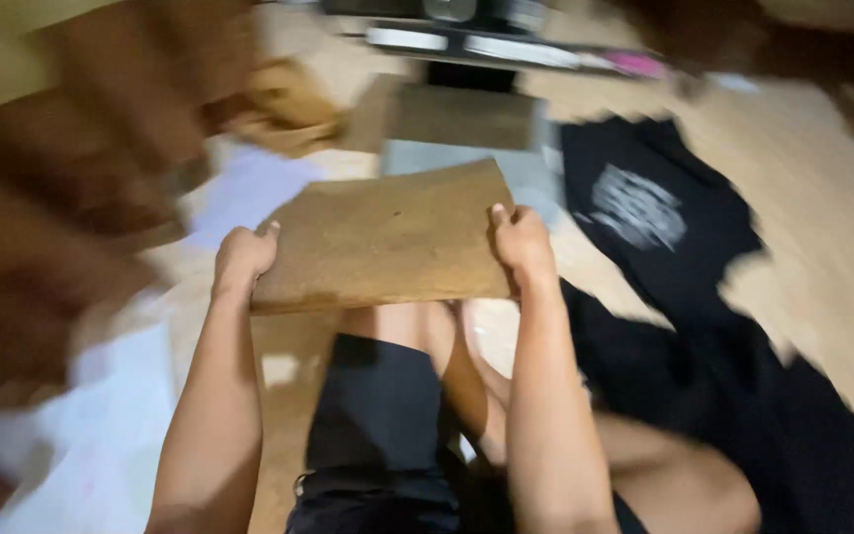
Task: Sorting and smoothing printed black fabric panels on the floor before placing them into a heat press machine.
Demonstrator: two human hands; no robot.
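Firmly between both hands: cardboard sheet (387, 235)

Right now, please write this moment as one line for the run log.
left hand: grips left edge of brown board | right hand: grips right edge | board: held above lap | black shirt: on floor, right

The light is warm, indoor and fairly dim, with a yellowish cast over the pale floor (822, 247); heavy motion blur smears the whole view, worst at the left edge, where brown shapes streak into one another; the top edge is smeared too; the brown board (387, 237) and the hands (244, 255) at the centre are the sharpest parts, though still soft; the dark garment (664, 247) loses detail in shadow; the white sheet (121, 405) looks washed out, without hard glare.
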